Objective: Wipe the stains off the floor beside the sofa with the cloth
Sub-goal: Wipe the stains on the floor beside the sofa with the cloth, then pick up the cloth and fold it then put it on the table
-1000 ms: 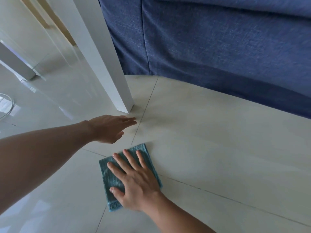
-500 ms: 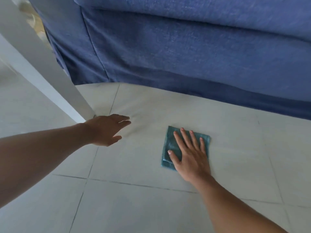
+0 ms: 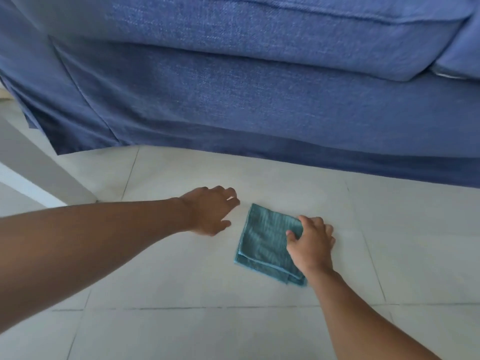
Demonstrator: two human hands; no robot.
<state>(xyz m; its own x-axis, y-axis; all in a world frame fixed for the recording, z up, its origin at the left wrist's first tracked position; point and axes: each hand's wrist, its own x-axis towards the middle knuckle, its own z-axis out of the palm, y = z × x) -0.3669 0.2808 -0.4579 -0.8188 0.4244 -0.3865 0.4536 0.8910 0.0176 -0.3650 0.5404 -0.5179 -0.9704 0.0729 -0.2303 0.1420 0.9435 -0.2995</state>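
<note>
A folded teal cloth (image 3: 262, 242) lies flat on the pale tiled floor (image 3: 207, 333) just in front of the blue sofa (image 3: 246, 100). My right hand (image 3: 311, 244) rests on the cloth's right edge, fingers curled over it and thumb pressing on top. My left hand (image 3: 210, 210) is planted on the floor a little to the left of the cloth, fingers spread and bent, holding nothing. No distinct stain shows on the tiles around the cloth.
The sofa's skirt hangs down to the floor across the whole back of the view. A white slanted post or furniture leg (image 3: 31, 178) meets the floor at the left. Dark grout lines (image 3: 207, 307) cross the tiles.
My right hand has slid the cloth along the floor to the right and shifted from flat on top to gripping its right edge. My left hand has moved right with it. The view has swung right.
</note>
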